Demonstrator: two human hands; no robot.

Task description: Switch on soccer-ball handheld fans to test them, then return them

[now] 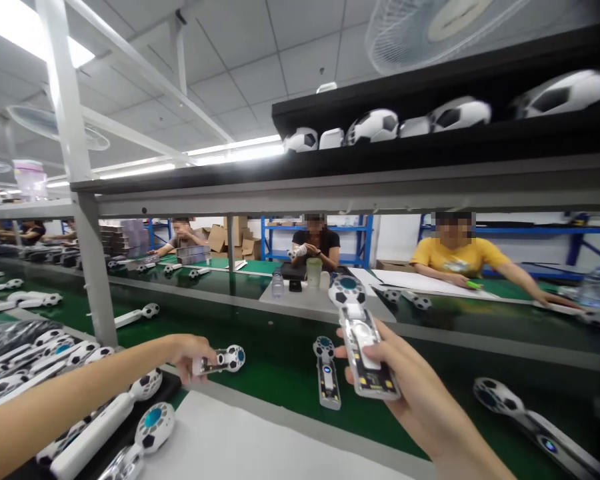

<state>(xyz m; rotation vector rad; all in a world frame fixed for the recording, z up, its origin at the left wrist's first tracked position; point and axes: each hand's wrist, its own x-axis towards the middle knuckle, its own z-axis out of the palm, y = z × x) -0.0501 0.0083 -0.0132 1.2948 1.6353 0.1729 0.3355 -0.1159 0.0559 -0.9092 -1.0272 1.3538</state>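
Note:
My right hand (405, 387) is closed around a white handle-shaped device (363, 337) with a soccer-ball patterned head, its open back and circuit board facing me. My left hand (187, 353) reaches forward over the near rail and is closed on a second, smaller-looking device (223, 360) with a soccer-ball head, held above the green conveyor belt (280, 360). Another device (327, 370) of the same kind lies on the belt between my hands, its open side up.
A black tray (55, 400) of several similar devices sits at my left; a white mat (240, 440) lies before me. One more device (525, 417) lies on the belt at right. Three people sit across the line. Soccer-ball parts line the black overhead shelf (430, 153). A grey post (87, 227) stands left.

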